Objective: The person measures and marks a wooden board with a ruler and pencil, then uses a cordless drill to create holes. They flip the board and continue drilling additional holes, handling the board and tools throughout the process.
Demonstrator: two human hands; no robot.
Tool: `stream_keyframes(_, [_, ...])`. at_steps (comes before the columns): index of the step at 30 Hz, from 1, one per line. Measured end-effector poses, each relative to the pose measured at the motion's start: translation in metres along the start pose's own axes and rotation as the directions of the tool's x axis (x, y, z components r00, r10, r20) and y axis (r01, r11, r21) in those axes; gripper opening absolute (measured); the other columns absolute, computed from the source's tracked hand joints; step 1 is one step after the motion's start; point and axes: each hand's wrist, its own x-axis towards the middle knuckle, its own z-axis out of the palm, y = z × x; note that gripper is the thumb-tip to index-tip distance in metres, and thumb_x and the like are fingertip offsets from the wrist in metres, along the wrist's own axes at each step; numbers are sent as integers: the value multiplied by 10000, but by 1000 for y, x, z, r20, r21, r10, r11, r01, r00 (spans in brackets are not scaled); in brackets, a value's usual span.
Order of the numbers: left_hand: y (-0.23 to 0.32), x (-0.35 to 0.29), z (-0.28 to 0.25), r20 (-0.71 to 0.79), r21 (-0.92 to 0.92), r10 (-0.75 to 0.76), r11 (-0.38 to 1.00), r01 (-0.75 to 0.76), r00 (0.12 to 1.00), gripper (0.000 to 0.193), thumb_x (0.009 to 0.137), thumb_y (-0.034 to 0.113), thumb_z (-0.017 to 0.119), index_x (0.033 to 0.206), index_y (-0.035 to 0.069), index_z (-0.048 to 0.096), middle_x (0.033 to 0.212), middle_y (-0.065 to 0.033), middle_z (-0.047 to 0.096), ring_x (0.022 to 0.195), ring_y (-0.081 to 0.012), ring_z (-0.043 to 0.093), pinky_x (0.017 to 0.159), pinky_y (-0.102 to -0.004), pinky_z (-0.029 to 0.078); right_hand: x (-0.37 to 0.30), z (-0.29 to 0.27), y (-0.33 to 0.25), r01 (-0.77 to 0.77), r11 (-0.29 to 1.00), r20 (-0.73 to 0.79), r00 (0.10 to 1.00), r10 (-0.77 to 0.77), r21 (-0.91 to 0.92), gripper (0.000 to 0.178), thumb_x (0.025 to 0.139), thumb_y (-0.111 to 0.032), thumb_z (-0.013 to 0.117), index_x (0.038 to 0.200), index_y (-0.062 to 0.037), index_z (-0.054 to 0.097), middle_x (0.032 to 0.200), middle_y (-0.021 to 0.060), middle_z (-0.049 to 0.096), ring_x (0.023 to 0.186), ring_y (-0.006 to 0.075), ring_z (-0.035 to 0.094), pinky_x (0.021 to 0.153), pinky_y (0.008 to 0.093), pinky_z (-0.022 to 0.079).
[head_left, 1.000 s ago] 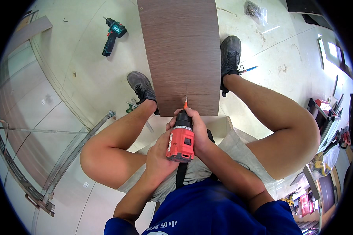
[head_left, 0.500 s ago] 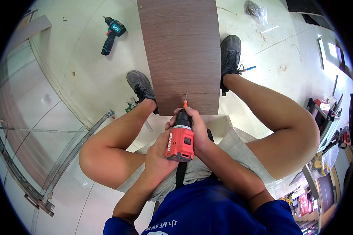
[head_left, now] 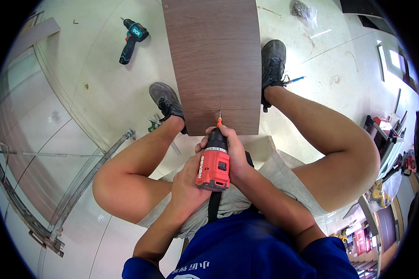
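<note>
A red and black cordless drill (head_left: 214, 169) is held between my two hands, pointing away from me. My left hand (head_left: 190, 174) is wrapped round its left side and lower part; the handle is hidden beneath the body. My right hand (head_left: 236, 151) closes round the drill from the right, near the black chuck, with its thumb along the front. From the chuck sticks an orange-collared bit (head_left: 219, 122), its tip at the near part of a brown wood-grain board (head_left: 214, 60). Whether the tip has entered the surface, I cannot tell. The board lies lengthwise between my feet.
A second drill (head_left: 134, 41), green and black, lies on the floor at the far left. A blue pen-like item (head_left: 297, 80) rests by my right shoe, and a clear bag of small parts (head_left: 303, 13) lies farther off. A metal frame (head_left: 86, 186) stands on the left.
</note>
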Motion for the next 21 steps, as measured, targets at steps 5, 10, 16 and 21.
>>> stream_keyframes(5, [5, 2, -3, 22, -8, -34, 999, 34, 999, 542, 749, 117, 789, 1230, 39, 552, 1034, -151, 694, 938, -280, 703, 812, -350, 547, 1, 0, 0, 8, 1000, 4, 1000, -8, -23, 408, 948, -428, 447, 1073, -43, 493, 846, 141, 648, 861, 272, 659, 737, 381, 551])
stream_keyframes(10, [12, 5, -9, 50, -4, -102, 995, 102, 994, 531, 751, 120, 783, 1229, 59, 557, 1025, -155, 698, 937, -295, 702, 808, -355, 546, 0, 2, 0, -1, 1000, -13, 1000, 1, -16, 417, 950, -434, 440, 1082, -41, 491, 852, 142, 649, 863, 265, 658, 739, 381, 553])
stream_keyframes(16, [32, 14, -24, 95, 58, -118, 992, 113, 988, 542, 736, 150, 798, 1220, 64, 570, 996, -153, 701, 919, -287, 705, 800, -349, 541, -2, 4, -2, -12, 1000, 14, 1000, 12, 13, 475, 960, -451, 424, 1157, -21, 469, 987, 183, 653, 913, 270, 654, 802, 380, 545])
stream_keyframes(21, [51, 26, -34, 155, 70, -249, 968, 241, 956, 501, 745, 134, 772, 1206, 59, 589, 945, -164, 702, 901, -299, 700, 784, -355, 533, -16, -14, -15, 147, 989, -152, 977, -148, -16, 457, 986, -376, 454, 1275, -23, 465, 1219, 197, 580, 1114, 316, 590, 947, 429, 482])
